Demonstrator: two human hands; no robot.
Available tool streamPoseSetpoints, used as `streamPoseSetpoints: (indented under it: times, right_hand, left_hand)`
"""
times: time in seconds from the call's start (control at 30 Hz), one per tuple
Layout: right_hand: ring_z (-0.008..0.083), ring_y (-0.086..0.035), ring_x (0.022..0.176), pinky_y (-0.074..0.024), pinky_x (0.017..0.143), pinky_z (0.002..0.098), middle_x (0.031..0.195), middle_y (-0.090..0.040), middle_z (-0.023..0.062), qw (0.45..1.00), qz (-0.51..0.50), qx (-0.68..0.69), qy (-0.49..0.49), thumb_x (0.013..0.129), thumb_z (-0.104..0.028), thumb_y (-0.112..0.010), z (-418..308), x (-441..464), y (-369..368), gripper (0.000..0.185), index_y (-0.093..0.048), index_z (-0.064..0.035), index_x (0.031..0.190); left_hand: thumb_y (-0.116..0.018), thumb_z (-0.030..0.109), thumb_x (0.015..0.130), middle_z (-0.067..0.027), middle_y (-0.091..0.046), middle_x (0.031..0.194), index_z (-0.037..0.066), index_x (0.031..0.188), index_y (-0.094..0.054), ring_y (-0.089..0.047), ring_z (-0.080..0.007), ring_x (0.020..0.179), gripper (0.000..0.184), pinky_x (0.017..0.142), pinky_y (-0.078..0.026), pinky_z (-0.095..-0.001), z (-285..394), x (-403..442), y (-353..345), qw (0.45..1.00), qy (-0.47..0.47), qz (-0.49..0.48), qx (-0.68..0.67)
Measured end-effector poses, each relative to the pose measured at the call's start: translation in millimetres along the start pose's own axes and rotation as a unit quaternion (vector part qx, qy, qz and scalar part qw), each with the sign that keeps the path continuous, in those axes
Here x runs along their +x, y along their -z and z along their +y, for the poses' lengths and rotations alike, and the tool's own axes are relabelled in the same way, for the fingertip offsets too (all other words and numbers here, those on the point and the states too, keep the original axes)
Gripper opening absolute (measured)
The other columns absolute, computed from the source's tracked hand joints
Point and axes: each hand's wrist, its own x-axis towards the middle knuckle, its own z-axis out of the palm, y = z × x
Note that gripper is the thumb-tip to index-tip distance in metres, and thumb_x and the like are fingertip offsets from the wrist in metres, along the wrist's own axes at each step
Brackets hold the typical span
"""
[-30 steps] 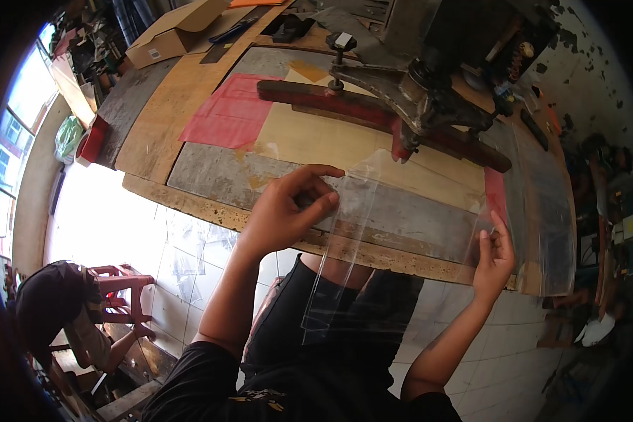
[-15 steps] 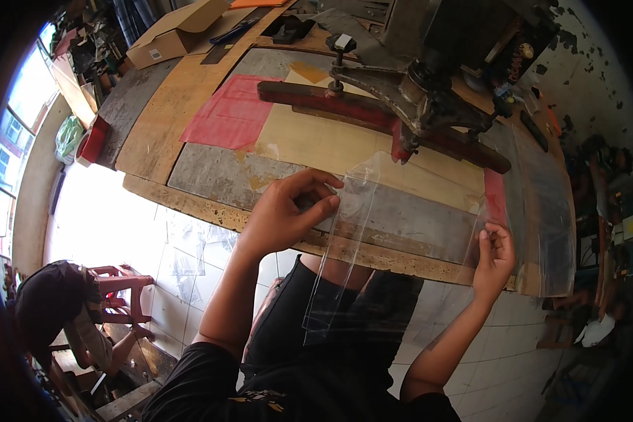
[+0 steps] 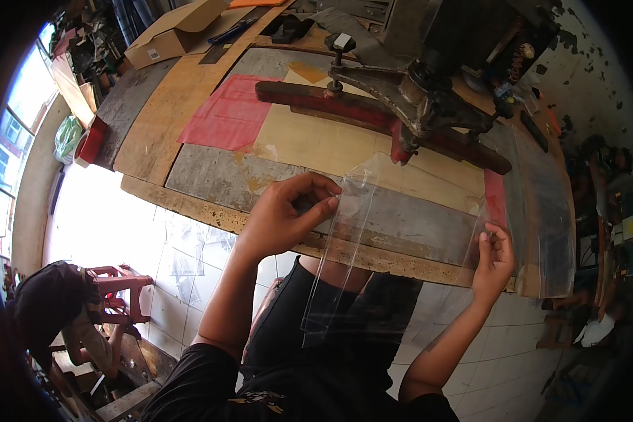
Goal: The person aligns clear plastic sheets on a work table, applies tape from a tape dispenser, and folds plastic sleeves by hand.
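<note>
A clear plastic sheet (image 3: 349, 243) with folded edges stretches between my hands, partly over the worktable's front edge and partly hanging above my lap. My left hand (image 3: 288, 214) pinches its left edge between thumb and fingertips. At the other side my right hand (image 3: 496, 260) is closed on the right edge with bent fingers. Beyond the sheet, a dark metal press bar (image 3: 316, 100) with red paint spans the table. Under the bar lies a cream-coloured sheet (image 3: 306, 137), with pink-red material (image 3: 225, 112) at its left end. The sheet's transparency makes its exact outline hard to follow.
A cardboard box (image 3: 172, 39) sits at the back left of the table. More clear plastic (image 3: 555, 232) hangs at the right edge. On the left, a person (image 3: 56, 309) bends beside a red stool (image 3: 123, 285). Plastic pieces (image 3: 185, 260) lie on the tiled floor.
Both hands keep their grip on the plastic sheet, nearly still. The person at the left has shifted an arm slightly downward.
</note>
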Motion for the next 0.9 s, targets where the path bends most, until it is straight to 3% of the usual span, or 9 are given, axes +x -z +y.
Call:
streamPoseSetpoints:
  times: [0.1,0.2,0.3,0.37,0.57,0.9]
  right_hand:
    - [0.0097,-0.063,0.091,-0.0499,0.083,0.0247,0.111,-0.069,0.0042,1.000,-0.001,0.007,0.006,0.103,-0.004,-0.066,1.9,0.4,0.7,0.016,-0.068,0.0022,0.118]
    - [0.0106,-0.064,0.091,-0.0514,0.084,0.0256,0.116,-0.069,0.0060,1.000,-0.003,0.006,0.009,0.103,-0.002,-0.066,3.0,0.7,1.0,0.015,-0.068,0.0020,0.117]
    - [0.0108,-0.064,0.091,-0.0515,0.084,0.0257,0.117,-0.069,0.0063,1.000,-0.004,0.005,0.011,0.103,-0.001,-0.065,3.7,0.8,1.4,0.014,-0.068,0.0021,0.117]
    - [0.0109,-0.064,0.092,-0.0514,0.084,0.0258,0.117,-0.069,0.0065,1.000,-0.005,0.005,0.011,0.103,-0.001,-0.065,4.2,0.8,1.5,0.014,-0.068,0.0022,0.117]
    - [0.0111,-0.064,0.091,-0.0514,0.084,0.0261,0.118,-0.069,0.0069,1.000,-0.001,0.001,0.009,0.102,0.000,-0.065,3.9,0.7,1.3,0.014,-0.068,0.0025,0.116]
    - [0.0111,-0.064,0.091,-0.0514,0.084,0.0264,0.120,-0.069,0.0075,1.000,-0.002,0.008,0.013,0.102,0.001,-0.065,3.9,0.5,0.9,0.014,-0.068,0.0028,0.116]
  left_hand:
    - [-0.077,0.018,0.098,-0.0055,-0.077,0.092,0.001,0.114,-0.073,-0.073,-0.0111,0.084,0.024,0.077,-0.056,-0.0285,-2.5,-0.1,-0.5,1.000,-0.012,0.006,-0.003]
    - [-0.075,0.016,0.098,-0.0075,-0.077,0.095,-0.002,0.112,-0.074,-0.075,-0.0130,0.091,0.023,0.085,-0.058,-0.0297,0.6,0.0,0.6,1.000,0.002,-0.002,0.003]
    - [-0.075,0.016,0.098,-0.0056,-0.077,0.093,-0.001,0.117,-0.073,-0.073,-0.0117,0.088,0.025,0.084,-0.058,-0.0292,-1.6,-0.3,0.0,1.000,-0.015,0.000,0.000]
    - [-0.075,0.017,0.099,-0.0033,-0.076,0.091,0.006,0.127,-0.071,-0.069,-0.0092,0.081,0.031,0.075,-0.055,-0.0280,-1.0,-0.7,0.4,1.000,-0.024,-0.002,0.013]
    - [-0.074,0.014,0.098,-0.0015,-0.074,0.089,0.010,0.139,-0.067,-0.065,-0.0069,0.077,0.041,0.073,-0.053,-0.0262,-0.2,-0.3,-1.0,0.999,-0.045,-0.002,0.010]
    - [-0.078,0.015,0.097,-0.0002,-0.071,0.090,0.009,0.137,-0.068,-0.062,-0.0069,0.073,0.042,0.070,-0.052,-0.0266,-2.0,0.4,-2.9,0.997,-0.075,-0.001,0.019]
